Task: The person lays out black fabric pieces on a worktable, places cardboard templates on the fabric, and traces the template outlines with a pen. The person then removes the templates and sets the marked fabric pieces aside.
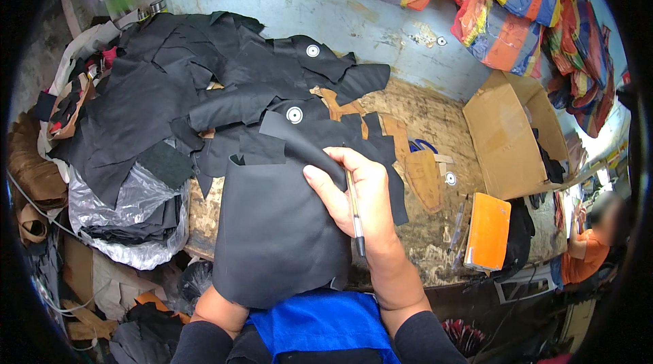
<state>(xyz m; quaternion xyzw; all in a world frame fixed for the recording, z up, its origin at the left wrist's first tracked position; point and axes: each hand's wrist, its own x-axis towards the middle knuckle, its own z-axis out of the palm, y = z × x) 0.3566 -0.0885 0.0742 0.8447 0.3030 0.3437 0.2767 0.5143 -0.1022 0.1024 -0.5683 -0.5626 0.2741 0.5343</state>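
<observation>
Just beyond a blue apron [316, 326], a black sheet [275, 221] spans the near edge of the desk [432, 241], hiding the left hand, its grip impossible to tell; the right hand [357, 191] grasps a pen [356, 218] against the sheet's curled edge. Farther off, an orange book [488, 231], cardboard box [500, 143] and heaped black pieces [149, 92] crowd the surface.

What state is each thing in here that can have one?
Right hand: gripping, thumb on the sheet.
Left hand: hidden behind the sheet.
Black sheet: raised, curved.
Pen: held in the right hand; capped or not, unclear.
Black pieces: heaped, overlapping.
Plastic bag: filled with black pieces.
Box: open.
</observation>
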